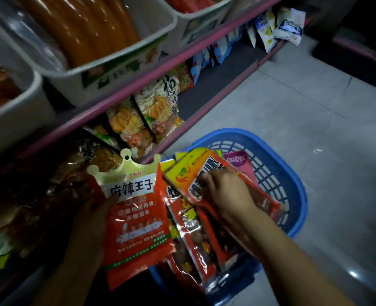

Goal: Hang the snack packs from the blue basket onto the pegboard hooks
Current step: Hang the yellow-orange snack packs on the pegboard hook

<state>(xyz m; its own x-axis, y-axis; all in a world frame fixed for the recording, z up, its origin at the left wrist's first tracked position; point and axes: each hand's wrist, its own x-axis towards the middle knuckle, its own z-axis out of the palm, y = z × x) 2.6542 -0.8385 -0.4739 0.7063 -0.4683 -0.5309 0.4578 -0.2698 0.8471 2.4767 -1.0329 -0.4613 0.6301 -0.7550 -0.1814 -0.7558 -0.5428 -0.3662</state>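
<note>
At far left, under the pink shelf (125,89), our left hand (87,226) holds the red pack (136,219) upright, thumb laid across the white label and the other fingers hidden behind it, so we grip it from its left edge only. The hang hole (127,157) sits at the top of the pale crown header, well above our thumb and free of it. We judge the first risk here: with the grip so low and one-sided, the header could flop or twist when we offer it to a hook, and the hole would miss the tip. No pegboard hooks show from this angle, so we cannot tell how far the pack has to travel.

Moving right, our right hand (222,191) reaches into the blue basket (293,173), fingers curled down onto the yellow-and-red pack (191,173) on top of the pile; whether they pinch it or merely press on it we cannot tell, as the hand is blurred. The glossy packs (193,239) beneath overlap loosely and lean over the basket's near rim. Lifting the top one could drag a neighbour out onto the floor (315,96), or the slick film could slip from us.
</note>
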